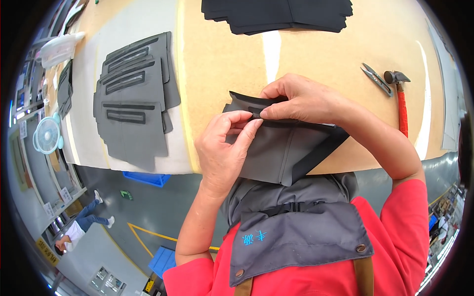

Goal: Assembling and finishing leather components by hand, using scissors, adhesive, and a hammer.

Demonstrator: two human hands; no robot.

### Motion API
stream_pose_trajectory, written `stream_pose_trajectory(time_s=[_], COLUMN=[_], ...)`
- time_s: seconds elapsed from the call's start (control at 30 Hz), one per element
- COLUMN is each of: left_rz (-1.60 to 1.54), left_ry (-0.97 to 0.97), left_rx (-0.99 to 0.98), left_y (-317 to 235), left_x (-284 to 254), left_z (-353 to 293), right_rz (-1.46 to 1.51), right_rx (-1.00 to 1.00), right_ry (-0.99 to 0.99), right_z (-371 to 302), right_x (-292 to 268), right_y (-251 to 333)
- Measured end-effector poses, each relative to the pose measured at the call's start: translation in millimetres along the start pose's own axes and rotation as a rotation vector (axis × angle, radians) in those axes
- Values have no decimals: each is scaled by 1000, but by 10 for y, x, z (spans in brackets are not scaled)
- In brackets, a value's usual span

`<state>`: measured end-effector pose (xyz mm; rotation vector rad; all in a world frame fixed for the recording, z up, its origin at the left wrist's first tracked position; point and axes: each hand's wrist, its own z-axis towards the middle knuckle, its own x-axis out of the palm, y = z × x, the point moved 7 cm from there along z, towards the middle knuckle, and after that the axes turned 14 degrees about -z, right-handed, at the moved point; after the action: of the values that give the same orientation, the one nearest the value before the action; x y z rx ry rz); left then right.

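Note:
A grey fabric panel (266, 150) with black strips lies at the table's near edge, and its lower part hangs over that edge. Its upper border is lifted and folded up between my hands. My left hand (223, 143) pinches the dark strip along this fold with thumb and forefinger. Right beside it, my right hand (301, 101) grips the same fold, thumb in front and fingers behind. The two thumbs nearly meet over the strip. What lies under the fingers of my right hand is hidden.
Several grey panels with black strips (133, 98) overlap on the left. Dark cut pieces (281, 15) are stacked at the far edge. Thread snips (376, 79) and a red-handled hammer (402, 106) lie at right. A blue bin (147, 178) sits below the table edge; a person (81, 224) stands beyond.

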<state>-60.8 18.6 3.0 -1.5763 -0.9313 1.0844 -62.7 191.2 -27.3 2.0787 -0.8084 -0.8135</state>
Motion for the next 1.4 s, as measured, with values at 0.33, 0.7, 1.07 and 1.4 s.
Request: stream_pose_trajectory(time_s=[0.33,0.7,1.07,1.4], left_rz=[245,253,206,289], left_ry=[92,133,138,132], left_rx=[-33,-131,-226,-150], left_y=[-8,40,121,70], left_x=[51,72,12,43], left_z=[174,242,264,260], right_rz=[-577,-638,-660,-704], right_rx=[-330,-507,-555,-503], right_ry=[-590,-833,-903,-829], right_z=[-298,-528,-510,-490], right_x=[-63,291,322,344], right_y=[215,14,-16,-39])
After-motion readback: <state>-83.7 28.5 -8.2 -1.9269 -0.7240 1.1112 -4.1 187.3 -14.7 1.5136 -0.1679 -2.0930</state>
